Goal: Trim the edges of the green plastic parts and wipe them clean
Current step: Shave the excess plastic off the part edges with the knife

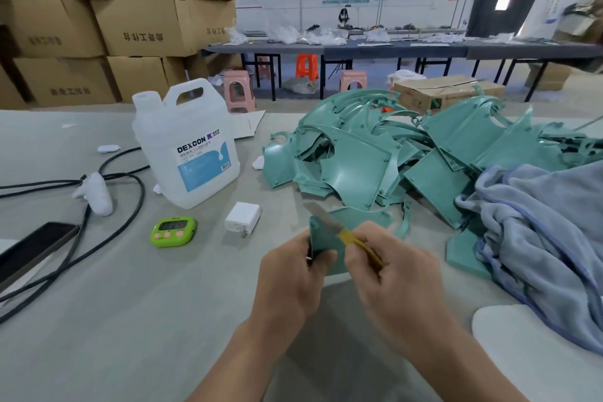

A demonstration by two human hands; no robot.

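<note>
over the grey table [98,303], left hand [290,274] grips green part [328,238]; right hand [388,268] pinches knife [339,230] across it.

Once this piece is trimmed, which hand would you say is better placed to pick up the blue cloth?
Probably the right hand: the blue cloth lies on its side, nearer to it, while the left hand grips the green part. It would first have to set down the knife.

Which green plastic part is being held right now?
The curved green plastic panel held by the left hand, the right hand's yellow-handled knife against it; the others lie piled behind.
</note>
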